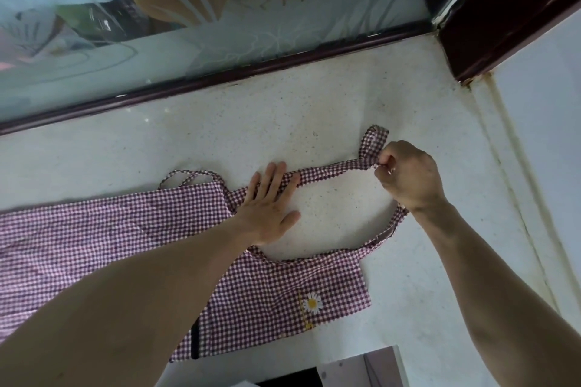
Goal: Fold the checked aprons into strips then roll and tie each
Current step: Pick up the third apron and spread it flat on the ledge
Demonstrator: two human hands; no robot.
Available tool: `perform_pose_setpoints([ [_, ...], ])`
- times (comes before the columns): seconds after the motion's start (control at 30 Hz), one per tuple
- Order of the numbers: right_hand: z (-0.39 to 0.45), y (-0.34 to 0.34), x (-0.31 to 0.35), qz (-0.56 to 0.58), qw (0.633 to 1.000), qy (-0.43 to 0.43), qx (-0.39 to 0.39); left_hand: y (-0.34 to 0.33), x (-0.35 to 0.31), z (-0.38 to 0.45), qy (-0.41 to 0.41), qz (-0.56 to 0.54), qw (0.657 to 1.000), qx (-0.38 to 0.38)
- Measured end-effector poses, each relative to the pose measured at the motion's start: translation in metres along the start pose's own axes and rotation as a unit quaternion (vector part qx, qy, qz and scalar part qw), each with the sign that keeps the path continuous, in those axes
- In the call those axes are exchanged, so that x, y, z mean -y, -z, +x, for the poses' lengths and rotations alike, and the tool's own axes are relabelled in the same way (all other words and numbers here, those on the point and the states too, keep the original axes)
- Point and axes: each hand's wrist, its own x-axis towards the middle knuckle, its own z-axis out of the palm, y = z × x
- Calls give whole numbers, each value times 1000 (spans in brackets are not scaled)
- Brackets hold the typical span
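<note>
Low and left in the frame the checked apron [132, 229] lies flat on the pale counter [314, 110]; mid-frame the left hand [267, 207] presses open-palmed on its neck strap [330, 171] — farther right, the right hand [408, 176] pinches the strap's end; she should draw it taut before folding.

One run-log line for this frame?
stage: straightening apron neck strap | left hand: flat, pinning strap | right hand: pinching strap | surface: countertop | rolled/tied: no
</note>
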Motion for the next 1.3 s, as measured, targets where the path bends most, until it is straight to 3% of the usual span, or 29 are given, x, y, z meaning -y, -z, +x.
perform_pose_setpoints([
  [0.1,5,1,0,-14,993,66,-97,0,0,0,0,-1,1000,-5],
  [0.2,10,-10,1,-13,989,80,-122,-1,0,0,1,2,1000,-10],
  [0.3,10,-29,-7,-10,993,48,-104,-1,0,1,2,0,1000,-16],
  [0.6,8,-35,-1,-64,983,-167,-31,-4,0,-2,0,-14,999,-41],
  [0.77,1,-32,-7,-5,980,-195,-39,6,-37,-1,80,-34,989,-123],
  [0.9,-1,-33,-5,7,974,-226,-1,21,-75,15,-24,-50,975,-213],
  [1.03,2,-30,-3,45,957,-282,54,15,-86,44,-56,-42,990,-122],
  [1.17,-1,-18,-9,76,950,-281,115,3,-77,53,-62,-7,993,-101],
  [1.3,-4,-6,-10,14,960,-255,114,4,-77,56,-64,4,993,-98],
])
